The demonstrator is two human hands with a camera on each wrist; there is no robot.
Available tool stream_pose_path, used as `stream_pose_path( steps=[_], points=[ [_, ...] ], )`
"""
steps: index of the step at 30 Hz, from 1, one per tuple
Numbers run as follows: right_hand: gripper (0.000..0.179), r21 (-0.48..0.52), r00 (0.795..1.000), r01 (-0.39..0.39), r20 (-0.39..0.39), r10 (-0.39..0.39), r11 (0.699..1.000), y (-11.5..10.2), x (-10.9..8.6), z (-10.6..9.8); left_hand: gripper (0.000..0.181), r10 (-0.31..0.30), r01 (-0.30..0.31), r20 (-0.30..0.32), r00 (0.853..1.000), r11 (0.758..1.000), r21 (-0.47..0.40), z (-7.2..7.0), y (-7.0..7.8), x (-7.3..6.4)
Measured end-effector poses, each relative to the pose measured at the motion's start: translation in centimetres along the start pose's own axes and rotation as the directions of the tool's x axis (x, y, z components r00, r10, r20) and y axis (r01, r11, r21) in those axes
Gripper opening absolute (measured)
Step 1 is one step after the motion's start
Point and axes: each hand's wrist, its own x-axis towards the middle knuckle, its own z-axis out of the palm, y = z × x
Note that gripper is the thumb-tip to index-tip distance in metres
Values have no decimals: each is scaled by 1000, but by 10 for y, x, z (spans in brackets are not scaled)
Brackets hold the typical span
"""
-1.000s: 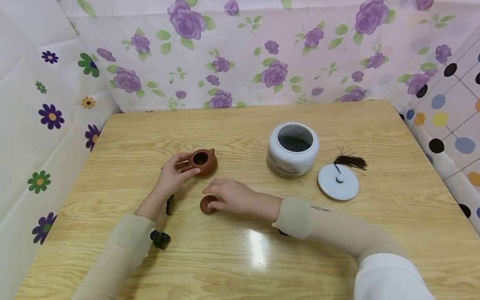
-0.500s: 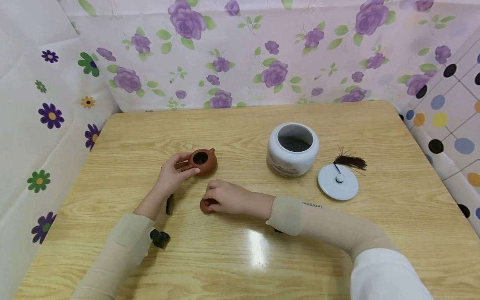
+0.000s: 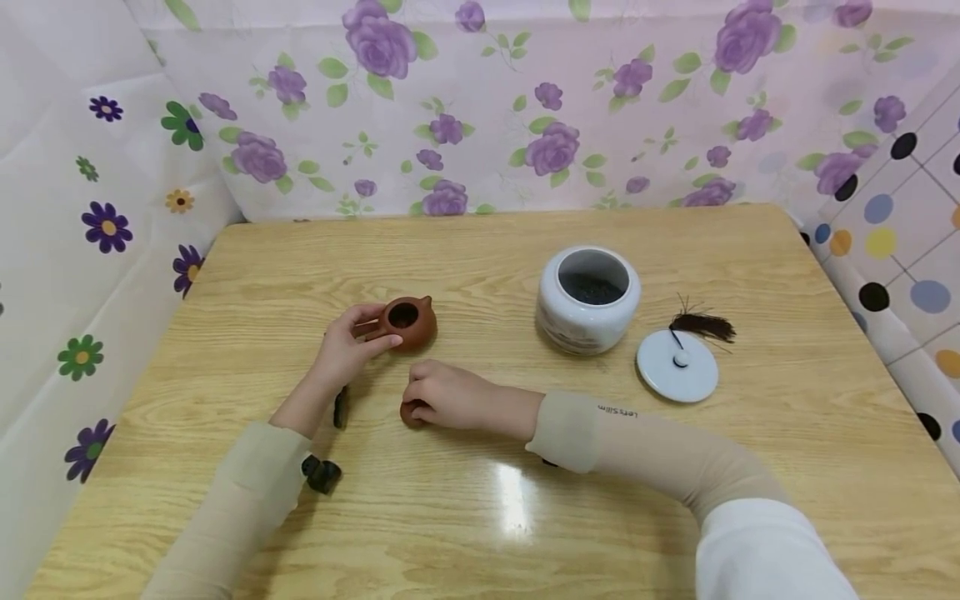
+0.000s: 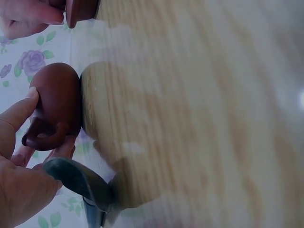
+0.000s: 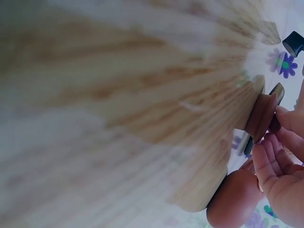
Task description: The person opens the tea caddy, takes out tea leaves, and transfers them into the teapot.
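Note:
My left hand holds a small reddish-brown clay teapot on the handle side, thumb against its body and the other fingers behind. The teapot sits on the table without its lid, spout pointing away; its round body and handle loop show in the left wrist view. Just in front of it, my right hand pinches the matching teapot lid by its knob. Fingers cover much of the lid from above, while its side shows in the right wrist view, low at the tabletop.
A white porcelain jar with dark contents stands right of the teapot. Its white lid lies beside it with a dark tassel. A dark, curved, scoop-like object is near my left wrist. Flowered cloth hangs behind the table.
My right hand's fingers have closed onto the knob of the teapot lid, and the forearm has shifted slightly left. The left hand and teapot stay in place.

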Motion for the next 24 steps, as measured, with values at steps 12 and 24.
stream_pose_path(
  steps=[12, 24],
  points=[
    [9, 45, 1000, -11, -16, 12, 999, 4, -2, -13, 58, -18, 18, -2, 1000, 1000, -14, 1, -1, 1],
    [11, 19, 999, -40, -35, 41, 999, 16, 0, -49, 59, -16, 16, 2, 1000, 999, -40, 0, 2, 0]
  ],
)
